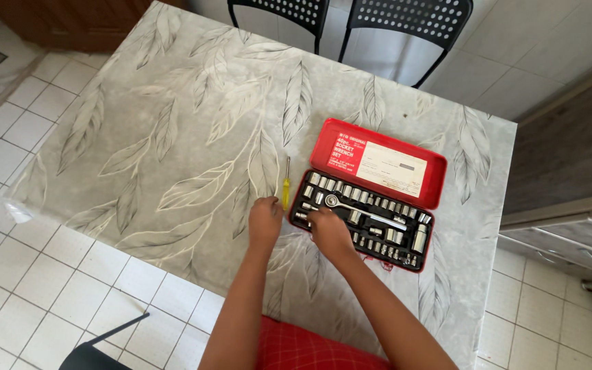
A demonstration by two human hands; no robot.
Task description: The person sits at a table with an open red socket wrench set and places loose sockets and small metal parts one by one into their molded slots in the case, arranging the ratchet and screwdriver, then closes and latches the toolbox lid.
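**Inspector:** As seen from the head camera, nearest the viewer is red checked cloth point(310, 349) at the person's lap, and both bare forearms reach forward over the table point(173, 137). State the hands.

**Assistant:** The left hand point(265, 220) rests on the tabletop just beside the case's left edge, fingers curled under; it looks loosely clenched with nothing visible in it, though I cannot tell for certain. The right hand point(329, 229) lies over the near left corner of the tray point(361, 223), fingertips down among the small sockets point(304, 211). Whether it actually grips one is hidden by the knuckles, so I cannot tell.

**Inspector:** Why that posture?

**Assistant:** My judgement: the left hand sits where it can brace the case against sliding, while the right picks among the pieces.

**Inspector:** Materials?

**Assistant:** The tray is a black moulded insert with a recess for each part, so each piece keeps its place. The sockets are short polished steel cylinders in rows. A ratchet handle point(364, 212) lies slantwise across the middle, chromed, round-headed. The case is red painted metal; its lid point(381, 163) is folded flat away from the person, bearing a pale paper label.

**Inspector:** Beyond?

**Assistant:** A screwdriver point(286, 183) with a yellow handle lies left of the case, apart from it, shaft pointing away. The table wears a glossy grey cover printed with feathery leaves. At the far edge stand two black perforated chairs point(405, 17); white floor tiles point(8, 205) surround all.
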